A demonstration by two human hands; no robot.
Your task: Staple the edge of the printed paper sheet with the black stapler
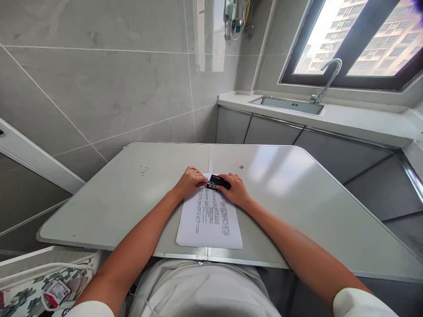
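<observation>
A black stapler (218,180) lies over the top edge of a printed sheet of paper (209,224) on the table. My right hand (235,189) is closed around the stapler's right end. Between its dark upper arm and base, a silvery strip shows at the left end. My left hand (191,182) has its fingers drawn together at that end, with the fingertips touching or very close to it. Whatever is pinched there is too small to tell. The left hand's lower edge rests by the paper's upper left corner.
Small loose staples (144,170) lie scattered on the left of the pale folding table (280,211). Two short dark staple pieces (241,167) lie beyond the stapler. A white drawer or basket (49,286) stands at lower left. Behind are a counter with a sink (287,105) and tap (327,79).
</observation>
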